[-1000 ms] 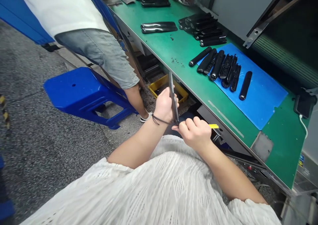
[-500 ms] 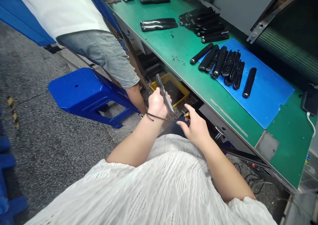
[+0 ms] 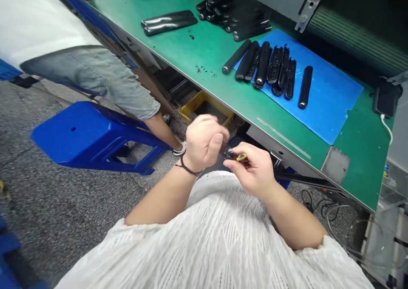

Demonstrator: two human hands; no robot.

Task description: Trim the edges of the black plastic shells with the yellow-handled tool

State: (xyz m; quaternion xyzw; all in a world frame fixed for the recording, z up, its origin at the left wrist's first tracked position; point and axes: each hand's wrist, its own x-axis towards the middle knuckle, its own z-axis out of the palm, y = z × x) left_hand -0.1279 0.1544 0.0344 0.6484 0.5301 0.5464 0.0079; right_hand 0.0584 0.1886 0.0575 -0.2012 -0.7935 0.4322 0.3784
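Observation:
My left hand (image 3: 203, 143) is closed around a long black plastic casing (image 3: 227, 151), most of it hidden by my fingers. The casing's near end sticks out toward my right hand (image 3: 255, 170). Between the thumb and fingers of that hand is a small yellow-handled tool (image 3: 241, 157), too covered to name its kind. The tool is close against the end of the casing; whether it touches cannot be made out. Both hands are above my lap, in front of the bench edge.
On the green bench (image 3: 172, 46) a blue mat (image 3: 321, 97) bears several black casings (image 3: 261, 66). More casings (image 3: 168, 22) lie farther back, with small black scraps nearby. A phone (image 3: 386, 100), a yellow bin (image 3: 191, 106), a blue stool (image 3: 79, 131) and a seated person (image 3: 95, 72) surround me.
My left hand has turned the casing so its end faces my right hand. My right fingers have closed on the yellow-handled tool and come up to it. The view has shifted.

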